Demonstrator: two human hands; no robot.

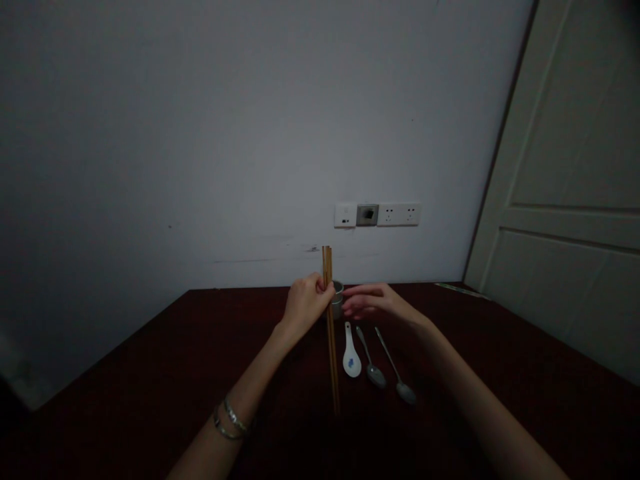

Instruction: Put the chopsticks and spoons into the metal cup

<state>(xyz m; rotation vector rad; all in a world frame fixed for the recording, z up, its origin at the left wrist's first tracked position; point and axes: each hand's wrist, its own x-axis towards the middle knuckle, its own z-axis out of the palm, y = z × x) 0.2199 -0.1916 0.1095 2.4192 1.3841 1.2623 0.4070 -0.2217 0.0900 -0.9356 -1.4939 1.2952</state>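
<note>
My left hand [309,300] is closed around a bundle of wooden chopsticks [332,353], gripping them near their upper part. Just behind the chopsticks stands a grey metal-looking cup [338,301], partly hidden by them and by my left hand. To the cup's right my right hand [367,299] hovers with its fingers stretched out and nothing in them. Below it on the table lie a white soup spoon [352,360] with a blue mark, a metal spoon [375,375] and a longer-handled metal spoon [405,392], side by side.
The dark red table [200,360] reaches back to a pale wall [225,147]. Sockets [399,214] are set in the wall above the table. A flat thin strip [463,291] lies at the back right, near a white panelled door [570,220].
</note>
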